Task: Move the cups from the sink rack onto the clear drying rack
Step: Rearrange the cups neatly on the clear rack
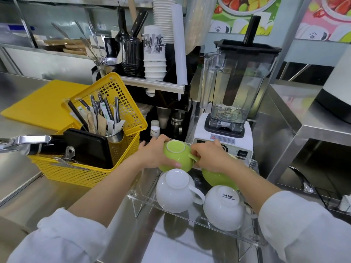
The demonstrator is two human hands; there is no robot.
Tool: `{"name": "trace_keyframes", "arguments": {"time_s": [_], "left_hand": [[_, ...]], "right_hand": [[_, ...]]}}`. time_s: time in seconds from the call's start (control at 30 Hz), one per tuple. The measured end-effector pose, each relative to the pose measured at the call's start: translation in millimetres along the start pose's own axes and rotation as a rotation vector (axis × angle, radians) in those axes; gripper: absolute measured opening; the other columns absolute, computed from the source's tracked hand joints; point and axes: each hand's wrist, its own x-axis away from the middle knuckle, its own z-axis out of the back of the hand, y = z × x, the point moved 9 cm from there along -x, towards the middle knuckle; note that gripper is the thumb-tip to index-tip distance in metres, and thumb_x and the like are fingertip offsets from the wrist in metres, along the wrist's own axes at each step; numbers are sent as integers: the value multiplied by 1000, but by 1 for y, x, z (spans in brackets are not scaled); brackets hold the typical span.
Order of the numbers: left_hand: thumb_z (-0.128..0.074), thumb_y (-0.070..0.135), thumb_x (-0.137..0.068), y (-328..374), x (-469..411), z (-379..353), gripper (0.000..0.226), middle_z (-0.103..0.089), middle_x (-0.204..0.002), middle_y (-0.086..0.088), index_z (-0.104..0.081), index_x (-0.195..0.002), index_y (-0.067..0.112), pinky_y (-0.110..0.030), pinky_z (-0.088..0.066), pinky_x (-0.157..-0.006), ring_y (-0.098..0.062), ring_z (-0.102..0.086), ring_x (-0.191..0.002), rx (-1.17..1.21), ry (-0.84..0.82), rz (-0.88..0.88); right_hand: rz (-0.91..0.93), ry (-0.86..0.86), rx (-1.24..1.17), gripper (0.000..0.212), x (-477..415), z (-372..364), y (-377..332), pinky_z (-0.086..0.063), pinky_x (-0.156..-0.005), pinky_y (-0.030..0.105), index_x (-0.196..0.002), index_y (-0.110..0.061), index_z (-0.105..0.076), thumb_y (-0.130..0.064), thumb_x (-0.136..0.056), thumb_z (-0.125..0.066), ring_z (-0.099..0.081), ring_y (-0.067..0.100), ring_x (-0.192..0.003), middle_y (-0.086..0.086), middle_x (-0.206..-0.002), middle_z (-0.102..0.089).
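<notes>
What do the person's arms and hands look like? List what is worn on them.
Both arms wear loose white long sleeves, the left sleeve and the right sleeve, pushed up so the forearms are bare. The left hand and right hand are bare: no gloves. No rings, watch or bracelets show. One nail on the left hand's fingers looks short and unpainted.

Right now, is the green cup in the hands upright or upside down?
Upside down: the green cup shows its round base upward, held between both hands.
</notes>
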Motion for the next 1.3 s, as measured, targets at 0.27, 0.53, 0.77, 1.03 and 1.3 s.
{"name": "trace_keyframes", "arguments": {"time_s": [0.27, 0.53, 0.77, 1.03, 1.3], "left_hand": [[-80, 56, -52, -10, -2, -8, 92, -38, -128, -5, -35, -129, 32, -50, -38, -102, -32, -43, -118, 124, -50, 23], [-71, 36, -75, 35, 46, 32, 47, -57, -121, 6, -55, -117, 23, -24, -40, -99, -4, -52, -112, 444, 183, -293], [-76, 50, -59, 23, 78, -1, 66, -50, -120, 26, -47, -118, 40, -5, -33, -92, 16, -44, -110, 228, -134, -313], [-77, 38, -58, 11, 86, -8, 65, -53, -118, 21, -51, -117, 34, 1, -33, -86, 11, -47, -107, 247, -103, -281], [-83, 37, -58, -1, 86, -1, 66, -57, -117, 16, -55, -117, 31, -11, -37, -91, 5, -52, -107, 286, -77, -251]], "right_hand": [[16, 21, -21, 20, 3, -4, 2, -24, -87, 38, -85, -19, -46, -24, -80, -64, -51, 24, -87, 2, -88, -60], [26, 230, -433, 17, 46, 42, -7, -36, -82, 33, -85, -11, -67, -27, -84, -63, -52, 19, -79, 5, -85, -65], [94, -156, -288, 34, 87, 9, -30, -36, -84, 28, -87, -17, -71, -48, -73, -68, -58, 18, -87, 0, -86, -67], [118, -106, -248, 23, 85, -2, -41, -30, -79, 30, -86, -13, -70, -35, -83, -63, -54, 24, -84, 5, -85, -67], [117, -99, -229, 31, 77, -3, -49, -28, -86, 32, -89, -6, -67, -36, -85, -60, -54, 26, -86, 11, -90, -66]]}}
